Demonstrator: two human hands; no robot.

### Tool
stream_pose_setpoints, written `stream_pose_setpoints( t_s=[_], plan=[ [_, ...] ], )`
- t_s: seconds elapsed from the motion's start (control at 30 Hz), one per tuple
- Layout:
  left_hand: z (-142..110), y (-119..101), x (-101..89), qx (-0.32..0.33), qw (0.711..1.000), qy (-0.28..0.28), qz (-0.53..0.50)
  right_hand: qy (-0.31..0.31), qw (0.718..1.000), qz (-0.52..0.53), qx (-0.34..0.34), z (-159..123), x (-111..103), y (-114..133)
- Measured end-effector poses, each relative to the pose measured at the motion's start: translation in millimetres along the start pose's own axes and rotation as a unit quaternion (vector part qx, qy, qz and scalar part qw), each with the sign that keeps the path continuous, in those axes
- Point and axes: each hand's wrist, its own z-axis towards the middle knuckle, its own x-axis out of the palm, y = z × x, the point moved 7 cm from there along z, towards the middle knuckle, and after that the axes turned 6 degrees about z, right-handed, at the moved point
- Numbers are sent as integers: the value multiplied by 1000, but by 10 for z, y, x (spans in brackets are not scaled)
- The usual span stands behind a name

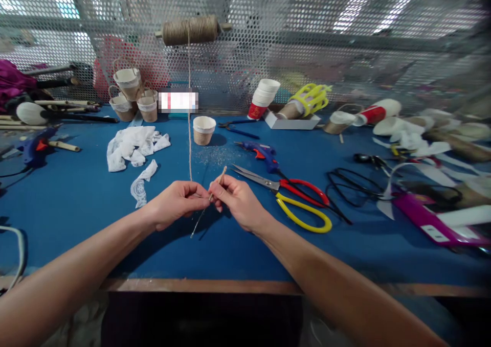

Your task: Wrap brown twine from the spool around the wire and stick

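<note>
My left hand (179,200) is closed with fingers pinched on twine (189,147), which runs down from a spool (192,30) mounted above the table. Close beside it, my right hand (237,196) grips a thin wire (198,223) held at a slant. Its upper tip looks thicker and twine-coloured, while the lower end is thin and pale. The fingertips of both hands nearly meet around it, so the exact contact is hidden. Behind the hands stands a small twine-wrapped cup (204,132) with white trim. Large scissors (284,188) with red and yellow handles lie right of my right hand.
A blue glue gun (264,155) and pliers (240,130) lie beyond the scissors. White lace (132,145) is at left, near finished little baskets (126,81). Stacked paper cups (263,99) stand at the back. Black cable (345,183) and a purple tool (425,216) occupy the right.
</note>
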Motion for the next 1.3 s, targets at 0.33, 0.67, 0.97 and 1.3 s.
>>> stream_pose_setpoints(
  t_s=[0.33, 0.67, 0.97, 1.3],
  plan=[
    [8, 38, 14, -20, 999, -24, -41, -7, 1000, -10, -1, -2, -14, 9],
    [1, 37, 64, -27, 991, -9, -134, -5, 1000, -1, -14, -6, -3, 47],
    [3, -15, -37, 16, 994, -82, 64, -20, 997, -73, -28, -11, -20, 80],
    [12, -29, -64, 62, 985, -107, 118, -40, 992, -114, -39, -8, -61, 77]
  ],
)
